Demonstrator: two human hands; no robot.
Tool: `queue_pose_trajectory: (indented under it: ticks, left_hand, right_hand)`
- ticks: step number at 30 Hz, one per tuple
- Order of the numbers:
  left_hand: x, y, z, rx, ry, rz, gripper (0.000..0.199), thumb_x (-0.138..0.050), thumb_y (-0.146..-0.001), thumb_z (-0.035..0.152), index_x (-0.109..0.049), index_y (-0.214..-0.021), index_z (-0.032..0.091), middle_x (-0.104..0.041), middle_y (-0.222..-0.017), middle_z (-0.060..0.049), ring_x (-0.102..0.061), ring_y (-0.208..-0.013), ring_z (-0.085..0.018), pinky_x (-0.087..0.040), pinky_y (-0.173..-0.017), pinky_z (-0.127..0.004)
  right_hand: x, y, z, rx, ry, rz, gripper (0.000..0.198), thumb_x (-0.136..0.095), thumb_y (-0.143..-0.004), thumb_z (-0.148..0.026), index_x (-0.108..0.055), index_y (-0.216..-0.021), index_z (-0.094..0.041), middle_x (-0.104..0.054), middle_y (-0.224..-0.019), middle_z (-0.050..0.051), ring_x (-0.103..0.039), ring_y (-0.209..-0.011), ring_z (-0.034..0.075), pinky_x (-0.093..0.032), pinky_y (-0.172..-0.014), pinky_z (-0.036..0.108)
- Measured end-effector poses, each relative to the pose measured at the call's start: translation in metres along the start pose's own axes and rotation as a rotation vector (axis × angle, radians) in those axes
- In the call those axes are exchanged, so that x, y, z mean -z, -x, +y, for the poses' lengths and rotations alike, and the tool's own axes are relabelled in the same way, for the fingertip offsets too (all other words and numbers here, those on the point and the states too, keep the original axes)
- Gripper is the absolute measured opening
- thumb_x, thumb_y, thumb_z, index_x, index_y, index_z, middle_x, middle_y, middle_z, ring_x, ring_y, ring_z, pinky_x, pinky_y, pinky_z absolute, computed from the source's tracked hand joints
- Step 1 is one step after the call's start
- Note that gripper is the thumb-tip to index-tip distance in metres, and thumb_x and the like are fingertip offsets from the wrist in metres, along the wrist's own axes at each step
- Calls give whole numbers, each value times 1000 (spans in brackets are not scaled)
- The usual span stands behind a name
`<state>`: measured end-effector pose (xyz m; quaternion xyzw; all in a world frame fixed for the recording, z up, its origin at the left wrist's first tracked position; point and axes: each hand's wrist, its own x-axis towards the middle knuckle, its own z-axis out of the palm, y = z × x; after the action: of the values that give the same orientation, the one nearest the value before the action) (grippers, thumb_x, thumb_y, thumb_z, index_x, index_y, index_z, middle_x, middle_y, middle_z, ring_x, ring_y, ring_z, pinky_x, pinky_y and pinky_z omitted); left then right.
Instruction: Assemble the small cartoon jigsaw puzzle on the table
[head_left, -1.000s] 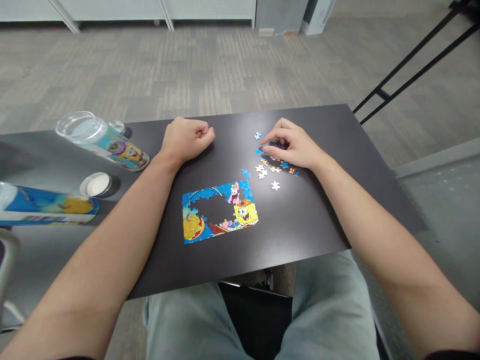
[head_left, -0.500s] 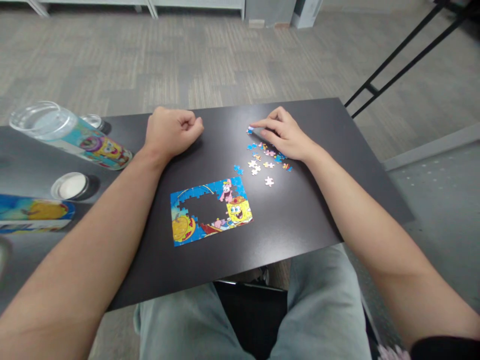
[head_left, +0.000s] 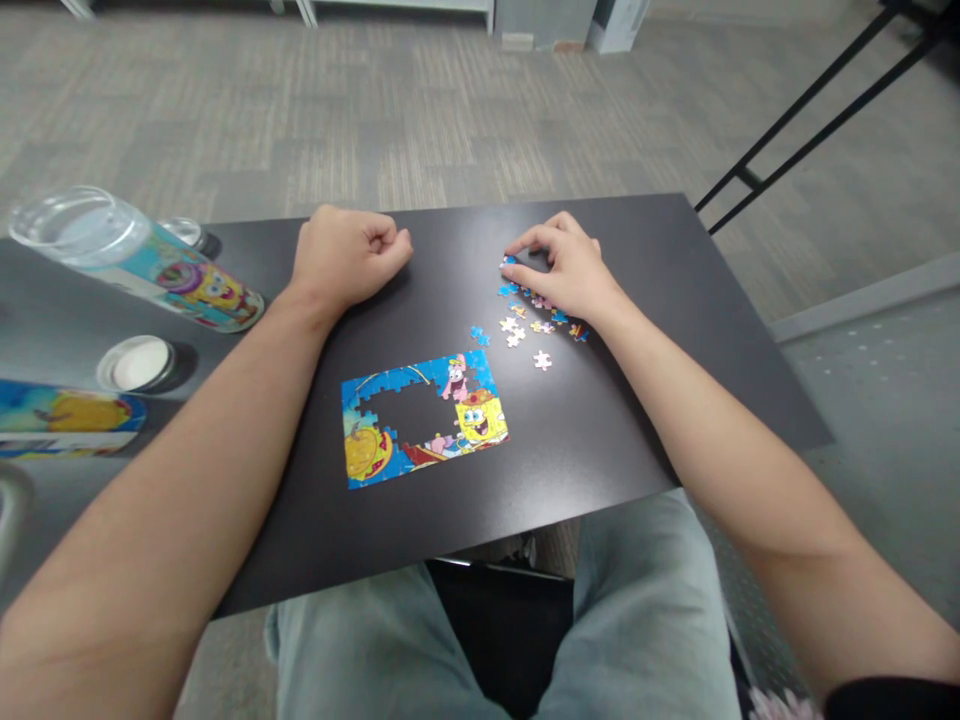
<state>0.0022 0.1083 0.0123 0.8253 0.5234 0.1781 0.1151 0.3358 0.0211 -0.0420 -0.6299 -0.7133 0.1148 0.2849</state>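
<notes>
My left hand (head_left: 352, 255) rests as a loose fist near the table's far edge, with nothing seen in it. My right hand (head_left: 566, 265) pinches a small jigsaw puzzle piece (head_left: 509, 261) between thumb and fingertips, at the far side of a scatter of loose pieces. Its palm hides part of that scatter. A single pale piece (head_left: 542, 360) and a joined blue pair (head_left: 479, 337) lie closer to me. The partly assembled jigsaw puzzle (head_left: 360, 455), showing cartoon figures on blue, has a dark gap in its middle where the tabletop shows.
On the left lies a clear tube (head_left: 142, 260) with a cartoon print. Two round lids, one of them the near lid (head_left: 136, 364), sit beside it. A second printed tube (head_left: 67, 415) is partly behind my left forearm. The dark table (head_left: 570, 450) ends just before my knees.
My right thumb and fingers have closed around the puzzle piece that the fingertip was touching. My left fist stays where it was. The whole view has shifted slightly.
</notes>
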Motion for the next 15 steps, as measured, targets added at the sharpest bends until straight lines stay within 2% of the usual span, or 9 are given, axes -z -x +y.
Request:
queue_pose_trajectory:
  ticks: [4,7,11,15]
  left_hand:
    - [3,2,7,36,-1,-21,55,-79,-122,20,-49,-75,22,-46,-75,1,-41,-81,-17,-30,-84,-42]
    - [2,0,6,38,-1,-15,52,-77,-120,21,-51,-76,23,-45,-72,1,-45,-82,-18,-31,-85,-43]
    - [-3,-3,1,25,-10,9,49,-76,-119,26,-52,-77,24,-43,-68,0,-56,-86,-21,-31,-83,-44]
    - [-6,-4,-5,14,-12,16,46,-76,-118,32,-54,-79,25,-46,-68,0,-63,-89,-22,-33,-83,-44]
  right_hand:
    - [5,-2,-1,-32,-10,-24,27,-99,-110,-52,-92,-124,-29,-83,-137,10,-81,-128,44,-48,-136,85]
    - [7,-2,4,-34,-11,-57,30,-99,-110,-52,-90,-127,-29,-85,-140,11,-81,-129,45,-45,-137,85]
    - [4,-2,11,-29,13,3,43,-101,-107,-61,-87,-132,-28,-82,-152,17,-78,-134,50,-50,-131,90]
    - [7,-2,10,-25,7,-23,36,-99,-107,-58,-89,-123,-28,-84,-143,16,-80,-131,49,-57,-126,83]
